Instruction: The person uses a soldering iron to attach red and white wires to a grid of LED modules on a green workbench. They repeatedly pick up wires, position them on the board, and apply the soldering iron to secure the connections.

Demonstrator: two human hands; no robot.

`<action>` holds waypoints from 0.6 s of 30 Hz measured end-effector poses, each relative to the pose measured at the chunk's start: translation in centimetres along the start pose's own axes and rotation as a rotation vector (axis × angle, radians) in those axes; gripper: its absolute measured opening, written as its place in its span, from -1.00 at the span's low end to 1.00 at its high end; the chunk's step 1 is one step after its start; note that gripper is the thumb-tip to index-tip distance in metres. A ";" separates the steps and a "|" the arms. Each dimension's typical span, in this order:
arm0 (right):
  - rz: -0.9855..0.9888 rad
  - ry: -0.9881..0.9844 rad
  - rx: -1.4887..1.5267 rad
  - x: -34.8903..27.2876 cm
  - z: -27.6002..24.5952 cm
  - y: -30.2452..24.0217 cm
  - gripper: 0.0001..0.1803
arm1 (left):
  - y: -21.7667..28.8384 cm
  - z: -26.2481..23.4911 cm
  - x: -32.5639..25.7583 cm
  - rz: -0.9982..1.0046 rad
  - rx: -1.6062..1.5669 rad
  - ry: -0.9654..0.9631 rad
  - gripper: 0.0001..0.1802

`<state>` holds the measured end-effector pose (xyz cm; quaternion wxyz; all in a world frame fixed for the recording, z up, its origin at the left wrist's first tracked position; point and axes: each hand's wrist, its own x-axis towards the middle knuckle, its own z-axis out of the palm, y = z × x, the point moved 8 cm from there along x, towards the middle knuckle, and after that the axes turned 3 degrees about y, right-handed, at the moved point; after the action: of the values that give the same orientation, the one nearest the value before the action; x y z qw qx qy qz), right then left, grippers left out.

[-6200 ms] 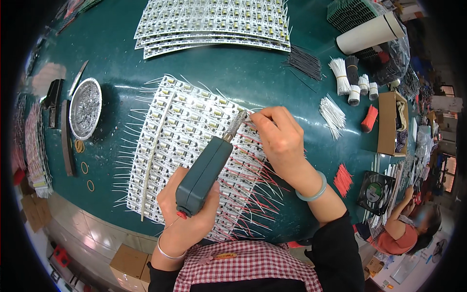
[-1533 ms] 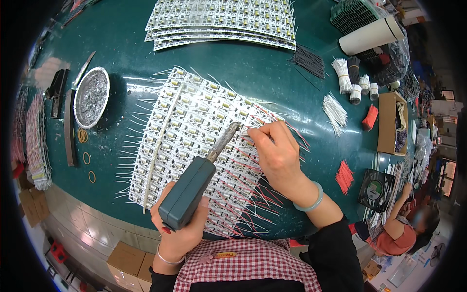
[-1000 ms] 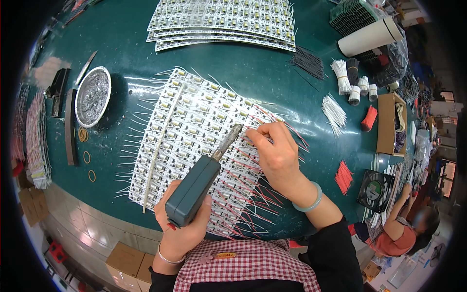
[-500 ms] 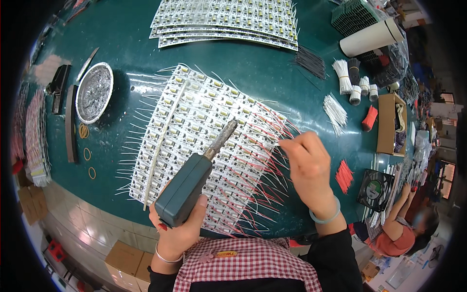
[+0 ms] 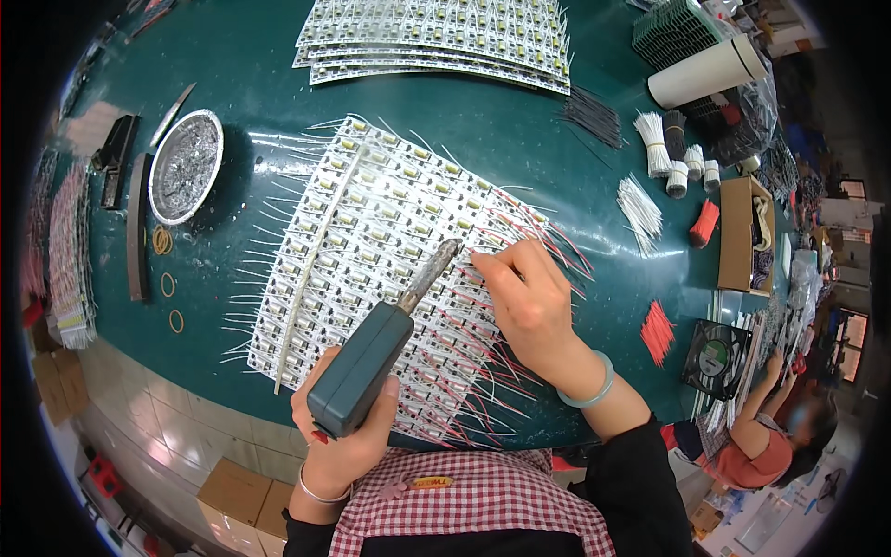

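Observation:
My left hand (image 5: 348, 436) is wrapped around the dark green body of a soldering gun (image 5: 360, 369). Its grey, crusted tip (image 5: 450, 249) points up and right over a white panel of small circuit boards (image 5: 371, 251). Close to that tip, my right hand (image 5: 529, 306) is closed in a pinch on a thin wire, mostly hidden by the fingers. Red and white wires (image 5: 487, 367) stick out along the panel's right side, and white wires (image 5: 249, 306) along its left. A pale narrow strip (image 5: 320, 227) lies across the panel's left part.
More circuit panels (image 5: 432, 42) are stacked at the back. A round bowl of grey metal scraps (image 5: 186, 167) sits on the left. Loose white wires (image 5: 640, 215), red wires (image 5: 657, 332) and black wires (image 5: 594, 116) lie rightward, near a cardboard box (image 5: 733, 232). Another person (image 5: 766, 436) works at far right.
My right hand has moved left from the panel's right edge to beside the soldering gun's tip. The gun has shifted slightly right and down in my left hand.

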<state>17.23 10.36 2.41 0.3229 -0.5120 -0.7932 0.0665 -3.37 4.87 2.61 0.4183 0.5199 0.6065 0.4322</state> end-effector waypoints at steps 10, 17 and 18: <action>0.004 -0.003 -0.007 -0.1 0.2 0.1 -0.69 | -0.1 0.5 -0.1 0.003 0.034 -0.035 -0.79; -0.004 0.001 -0.014 -0.1 0.1 0.0 -0.69 | 0.5 0.6 0.0 0.061 0.132 -0.063 -0.82; -0.007 -0.003 -0.019 0.0 0.2 -0.1 -0.69 | 0.6 0.6 0.0 0.066 0.141 -0.057 -0.82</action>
<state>17.07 10.32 2.32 0.3170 -0.5124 -0.7959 0.0585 -2.66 4.96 3.05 0.3832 0.5799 0.6060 0.3869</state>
